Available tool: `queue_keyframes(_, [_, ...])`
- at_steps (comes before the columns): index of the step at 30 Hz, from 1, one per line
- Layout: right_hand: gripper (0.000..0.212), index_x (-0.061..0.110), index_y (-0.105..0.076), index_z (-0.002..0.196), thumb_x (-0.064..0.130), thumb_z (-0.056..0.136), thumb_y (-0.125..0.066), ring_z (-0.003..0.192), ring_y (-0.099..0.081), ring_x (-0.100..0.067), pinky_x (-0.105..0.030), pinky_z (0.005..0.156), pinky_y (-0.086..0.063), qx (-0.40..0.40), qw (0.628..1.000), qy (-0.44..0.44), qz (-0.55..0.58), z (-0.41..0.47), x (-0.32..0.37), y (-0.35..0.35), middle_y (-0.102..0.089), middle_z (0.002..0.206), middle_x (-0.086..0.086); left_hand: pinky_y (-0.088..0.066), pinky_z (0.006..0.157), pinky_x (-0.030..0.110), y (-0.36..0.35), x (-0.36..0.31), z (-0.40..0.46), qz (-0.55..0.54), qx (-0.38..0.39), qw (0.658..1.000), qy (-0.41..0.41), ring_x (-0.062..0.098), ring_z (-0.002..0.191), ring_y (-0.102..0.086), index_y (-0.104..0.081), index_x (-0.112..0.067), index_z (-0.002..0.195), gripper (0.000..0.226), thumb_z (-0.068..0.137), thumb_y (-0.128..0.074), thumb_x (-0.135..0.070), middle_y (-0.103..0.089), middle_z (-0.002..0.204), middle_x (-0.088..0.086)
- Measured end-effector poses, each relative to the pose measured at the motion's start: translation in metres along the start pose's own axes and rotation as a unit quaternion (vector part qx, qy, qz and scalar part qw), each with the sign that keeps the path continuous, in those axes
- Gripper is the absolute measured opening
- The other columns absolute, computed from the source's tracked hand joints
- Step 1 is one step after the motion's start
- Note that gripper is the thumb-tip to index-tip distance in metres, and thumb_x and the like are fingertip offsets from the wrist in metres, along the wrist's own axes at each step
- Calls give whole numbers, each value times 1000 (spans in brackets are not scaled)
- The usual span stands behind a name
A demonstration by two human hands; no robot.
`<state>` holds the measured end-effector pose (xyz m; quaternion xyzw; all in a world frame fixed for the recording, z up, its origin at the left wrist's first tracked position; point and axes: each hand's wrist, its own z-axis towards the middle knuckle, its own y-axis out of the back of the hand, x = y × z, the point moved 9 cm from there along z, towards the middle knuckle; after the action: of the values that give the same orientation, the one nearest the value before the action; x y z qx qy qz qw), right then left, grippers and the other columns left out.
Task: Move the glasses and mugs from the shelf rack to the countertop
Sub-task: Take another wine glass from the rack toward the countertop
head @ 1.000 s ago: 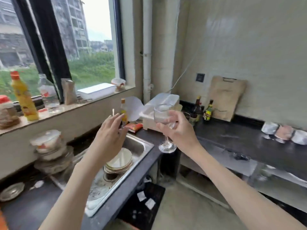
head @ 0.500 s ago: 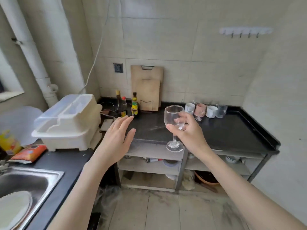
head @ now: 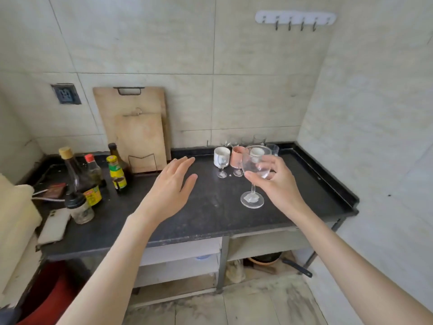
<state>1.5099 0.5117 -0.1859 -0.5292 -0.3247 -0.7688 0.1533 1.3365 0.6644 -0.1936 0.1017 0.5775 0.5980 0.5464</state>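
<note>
- Head view: the right hand (head: 278, 184) pinches the bowl of a clear wine glass (head: 254, 177), thumb on the near side, fingers curled round the far side.
- The glass is upright; whether its foot touches the dark countertop (head: 210, 214) I cannot tell. It is towards the right half, between front and back edges.
- The right forearm reaches in from the lower right.
- The left hand (head: 172, 186) holds nothing: fingers straight and slightly spread, palm down over the middle of the countertop, forearm from the lower left.
- Near the back edge stand a white mug (head: 221, 156), a pink mug (head: 237, 156) and more glasses.
- Sauce bottles (head: 93, 181) crowd the left end; cutting boards (head: 138, 130) lean on the wall.
</note>
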Motion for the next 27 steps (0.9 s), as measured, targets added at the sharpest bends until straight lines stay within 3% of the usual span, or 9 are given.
queue_keyframes(5, [51,31,-45,112,34,70,-75,98,-57,-13,-18,72,-39,-27,999,-33,-7,71,-50,21,-59,111,9,-18,115,40,-50,15,74,3,36,999,0,19,142,-18,-25,-21,144,51,96,-33,-37,-27,152,3])
queue_keyframes(9, [50,32,-45,108,35,69,-76,101,-56,-11,-21,77,-39,-14,999,-43,-20,136,-93,32,-59,109,7,-15,116,38,-95,21,131,3,48,999,8,18,143,-13,-25,-22,144,51,96,-33,-36,-25,153,1])
queue_keyframes(13, [52,32,-43,107,33,69,-77,96,-56,-5,-14,73,-38,17,998,-46,-30,206,-143,40,-60,109,7,-11,114,35,-142,32,193,10,49,998,40,17,144,-9,-23,-23,145,51,96,-34,-36,-22,155,0])
queue_keyframes(22, [57,24,-41,115,30,71,-75,101,-52,-10,-19,74,-36,104,987,-106,-59,316,-254,34,-55,118,10,-21,99,22,-247,58,274,-5,70,993,98,19,130,-31,-34,-18,139,45,96,-39,-29,-41,142,3])
queue_keyframes(27, [66,19,-39,125,29,70,-76,101,-52,-13,-25,80,-35,145,972,-168,-72,336,-322,10,-54,126,5,-19,105,24,-311,101,275,-24,131,977,165,20,135,-28,-34,-16,140,46,96,-39,-28,-38,146,3])
